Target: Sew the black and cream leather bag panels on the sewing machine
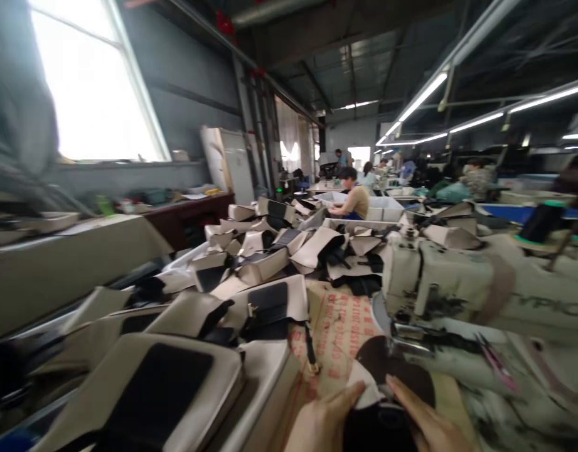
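At the bottom edge, my left hand (327,414) grips the left side of a beige-and-black bag piece (378,427), thumb and fingers closed on its pale edge. My right hand (423,417) holds the dark right side, fingers stretched along it. The lower part of the piece is cut off by the frame. Just beyond it lies a dark brown rounded panel (396,370), close below the sewing machine's head (406,276). Whether the panel belongs to the held piece I cannot tell. To the left, a strap with a metal clasp (311,358) hangs from another bag.
Beige-and-black bags (176,383) pile up on the left and ahead. Pink-handled snips (498,364) lie on the machine bed at right. Red-printed brown paper (338,333) covers the surface between. A co-worker (352,198) sits beyond the pile, with thread cones (540,226) at right.
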A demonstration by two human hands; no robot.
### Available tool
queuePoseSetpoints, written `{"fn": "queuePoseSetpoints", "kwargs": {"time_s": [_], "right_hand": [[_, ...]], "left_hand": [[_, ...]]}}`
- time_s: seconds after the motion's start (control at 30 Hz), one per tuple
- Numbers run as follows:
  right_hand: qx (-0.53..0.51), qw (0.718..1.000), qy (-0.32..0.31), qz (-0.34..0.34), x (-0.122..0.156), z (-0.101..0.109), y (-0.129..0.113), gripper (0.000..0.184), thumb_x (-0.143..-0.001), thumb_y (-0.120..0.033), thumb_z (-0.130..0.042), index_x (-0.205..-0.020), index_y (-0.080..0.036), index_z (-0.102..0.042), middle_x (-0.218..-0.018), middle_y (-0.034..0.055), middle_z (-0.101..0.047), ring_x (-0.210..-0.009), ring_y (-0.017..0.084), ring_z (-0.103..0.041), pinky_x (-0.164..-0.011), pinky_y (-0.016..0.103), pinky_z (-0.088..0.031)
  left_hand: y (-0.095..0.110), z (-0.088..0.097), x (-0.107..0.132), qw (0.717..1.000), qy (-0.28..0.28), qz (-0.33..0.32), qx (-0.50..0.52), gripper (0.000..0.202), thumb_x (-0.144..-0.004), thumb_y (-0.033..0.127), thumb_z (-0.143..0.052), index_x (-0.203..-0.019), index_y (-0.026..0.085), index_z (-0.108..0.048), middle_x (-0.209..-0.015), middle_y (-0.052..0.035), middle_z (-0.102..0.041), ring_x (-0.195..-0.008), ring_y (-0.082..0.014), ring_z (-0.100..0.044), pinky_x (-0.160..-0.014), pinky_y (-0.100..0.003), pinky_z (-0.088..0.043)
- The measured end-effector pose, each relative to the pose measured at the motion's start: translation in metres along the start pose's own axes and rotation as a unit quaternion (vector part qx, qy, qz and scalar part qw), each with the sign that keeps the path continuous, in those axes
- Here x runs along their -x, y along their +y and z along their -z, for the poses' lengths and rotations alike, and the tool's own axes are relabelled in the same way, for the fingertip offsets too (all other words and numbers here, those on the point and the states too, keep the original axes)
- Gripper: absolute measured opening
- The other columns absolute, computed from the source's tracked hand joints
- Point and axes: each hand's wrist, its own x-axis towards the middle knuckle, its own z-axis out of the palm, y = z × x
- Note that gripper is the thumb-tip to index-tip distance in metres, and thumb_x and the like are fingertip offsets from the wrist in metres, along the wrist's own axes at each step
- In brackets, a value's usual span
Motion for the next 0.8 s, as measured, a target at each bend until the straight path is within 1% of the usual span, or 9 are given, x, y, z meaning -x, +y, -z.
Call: {"fn": "queuePoseSetpoints", "kwargs": {"time_s": [0.1, 0.17, 0.33, 0.5, 0.6, 0.67, 0.7, 0.73, 0.8], "right_hand": [[0.009, 1.000, -0.006, -0.017, -0.007, 0.007, 0.021, 0.040, -0.083, -0.023, -0.037, -0.119, -0.019, -0.055, -0.118, 0.0039, -0.056, -0.107, 0.017, -0.055, -0.090, 0.029, -0.048], [0.015, 1.000, -0.001, -0.017, -0.013, 0.010, 0.028, 0.040, -0.085, -0.022, -0.037, -0.121, -0.015, -0.053, -0.119, 0.0074, -0.055, -0.109, 0.017, -0.054, -0.093, 0.030, -0.046], [0.044, 0.999, 0.002, -0.001, -0.019, 0.026, 0.022, 0.035, -0.086, -0.019, -0.041, -0.118, -0.015, -0.053, -0.121, 0.0095, -0.053, -0.113, 0.018, -0.049, -0.098, 0.032, -0.041], [0.055, 0.996, 0.049, 0.056, -0.023, 0.034, 0.020, 0.032, -0.085, -0.012, -0.041, -0.115, -0.017, -0.052, -0.108, 0.0079, -0.058, -0.101, 0.016, -0.054, -0.088, 0.028, -0.047], [0.035, 0.993, 0.020, 0.106, -0.024, 0.034, 0.025, 0.027, -0.087, -0.011, -0.039, -0.110, -0.017, -0.050, -0.099, 0.0058, -0.060, -0.092, 0.015, -0.055, -0.080, 0.026, -0.048], [0.037, 0.990, -0.005, 0.140, -0.023, 0.033, 0.027, 0.023, -0.087, -0.011, -0.037, -0.105, -0.017, -0.051, -0.091, 0.0053, -0.060, -0.084, 0.015, -0.055, -0.073, 0.026, -0.048], [0.042, 0.988, -0.014, 0.149, -0.022, 0.033, 0.028, 0.022, -0.087, -0.011, -0.036, -0.104, -0.016, -0.050, -0.088, 0.0054, -0.060, -0.081, 0.015, -0.054, -0.071, 0.027, -0.047], [0.048, 0.987, -0.022, 0.151, -0.021, 0.034, 0.028, 0.022, -0.088, -0.011, -0.035, -0.103, -0.016, -0.050, -0.087, 0.0055, -0.060, -0.080, 0.016, -0.053, -0.069, 0.027, -0.047], [0.049, 0.989, -0.036, 0.136, -0.019, 0.035, 0.027, 0.023, -0.088, -0.010, -0.035, -0.106, -0.015, -0.049, -0.089, 0.0057, -0.060, -0.080, 0.016, -0.053, -0.070, 0.028, -0.046]], "left_hand": [[0.000, -0.008, -0.031, 0.999, 0.004, -0.023, -0.040, 0.046, -0.083, 0.010, -0.036, -0.120, 0.030, -0.054, -0.108, 0.0018, -0.067, -0.098, -0.0135, -0.062, -0.087, -0.020, -0.048], [-0.003, -0.016, -0.049, 0.997, -0.005, -0.057, -0.059, 0.042, -0.083, 0.014, -0.041, -0.119, 0.031, -0.054, -0.111, 0.0028, -0.065, -0.100, -0.0136, -0.062, -0.087, -0.020, -0.048], [-0.007, -0.018, -0.076, 0.984, -0.051, -0.145, -0.091, 0.038, -0.085, 0.024, -0.045, -0.122, 0.033, -0.051, -0.124, 0.0041, -0.057, -0.112, -0.0143, -0.054, -0.095, -0.026, -0.043], [-0.002, -0.011, -0.089, 0.974, -0.085, -0.177, -0.112, 0.037, -0.086, 0.022, -0.044, -0.122, 0.026, -0.052, -0.122, -0.0003, -0.058, -0.110, -0.0148, -0.055, -0.095, -0.026, -0.043], [0.005, 0.000, -0.094, 0.955, -0.158, -0.234, -0.093, 0.040, -0.085, 0.011, -0.038, -0.119, 0.024, -0.054, -0.116, -0.0003, -0.062, -0.106, -0.0123, -0.058, -0.094, -0.022, -0.043], [0.007, 0.006, -0.094, 0.941, -0.211, -0.256, -0.066, 0.043, -0.084, 0.008, -0.037, -0.118, 0.028, -0.054, -0.114, 0.0018, -0.063, -0.103, -0.0108, -0.059, -0.093, -0.020, -0.044], [0.007, 0.007, -0.093, 0.939, -0.221, -0.257, -0.056, 0.044, -0.084, 0.007, -0.038, -0.118, 0.029, -0.054, -0.113, 0.0026, -0.063, -0.103, -0.0106, -0.059, -0.093, -0.020, -0.044], [0.006, 0.006, -0.091, 0.942, -0.216, -0.253, -0.052, 0.043, -0.083, 0.007, -0.040, -0.118, 0.030, -0.053, -0.113, 0.0027, -0.063, -0.103, -0.0107, -0.058, -0.092, -0.020, -0.044], [0.004, 0.000, -0.086, 0.957, -0.172, -0.226, -0.057, 0.040, -0.081, 0.009, -0.045, -0.114, 0.029, -0.055, -0.112, 0.0019, -0.063, -0.101, -0.0118, -0.059, -0.090, -0.020, -0.045]]}}
